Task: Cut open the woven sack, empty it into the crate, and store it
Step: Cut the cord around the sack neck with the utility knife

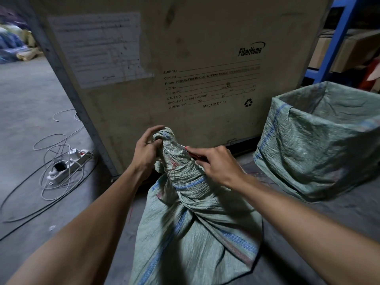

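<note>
head view shows our left hand (147,150) closed around the bunched, tied neck of the green woven sack (193,225), which stands on the floor just in front of us. our right hand (216,163) pinches a red-handled blade (181,147), its tip touching the neck. a big wooden crate (185,58) stands behind; a sack-lined bin (320,145) sits to the right, a power strip (67,165) to the left.

Both bare forearms reach forward, converging. Left hand (147,150) clenched in a grasp, thumb up. Right hand (216,163) pinched closed, knuckles up, wrist bent inward
</note>
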